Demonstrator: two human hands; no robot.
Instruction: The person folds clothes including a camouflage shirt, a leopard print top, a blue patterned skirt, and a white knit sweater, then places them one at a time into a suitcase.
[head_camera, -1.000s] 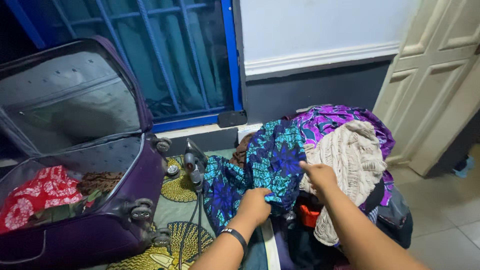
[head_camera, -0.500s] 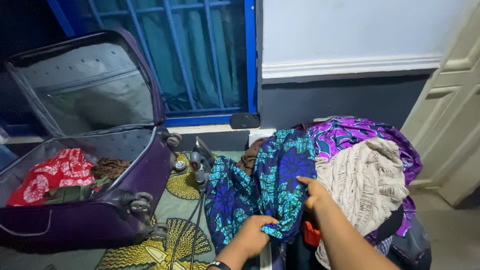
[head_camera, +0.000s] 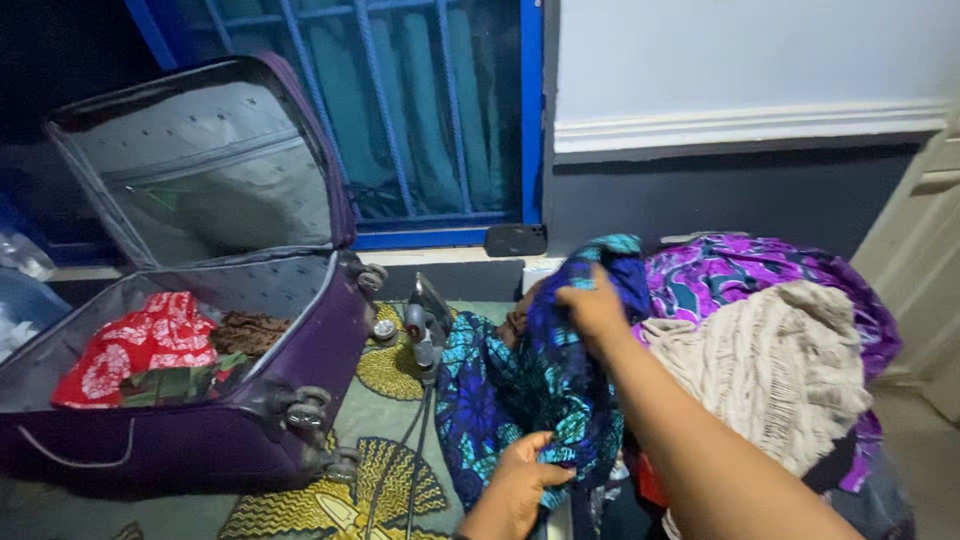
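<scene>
A blue and teal patterned cloth (head_camera: 500, 385) hangs over the left side of a heap of clothes. My right hand (head_camera: 593, 305) grips its upper part near the top of the heap. My left hand (head_camera: 525, 480) clutches its lower edge near the floor. Beside it on the heap lie a cream knitted garment (head_camera: 775, 365) and a purple patterned cloth (head_camera: 730, 270). An open purple suitcase (head_camera: 200, 440) lies at the left with a red and white cloth (head_camera: 140, 340) and darker clothes inside.
A clothes iron (head_camera: 428, 322) stands on a green and yellow patterned mat (head_camera: 390, 470), its cord trailing toward me. A blue barred window (head_camera: 420, 110) and a dark wall (head_camera: 720, 195) are behind. A cream door (head_camera: 925, 235) is at the right.
My right hand has moved up from the middle of the blue cloth to its top and closed on it. My left hand kept its hold on the lower edge. The view shifted left.
</scene>
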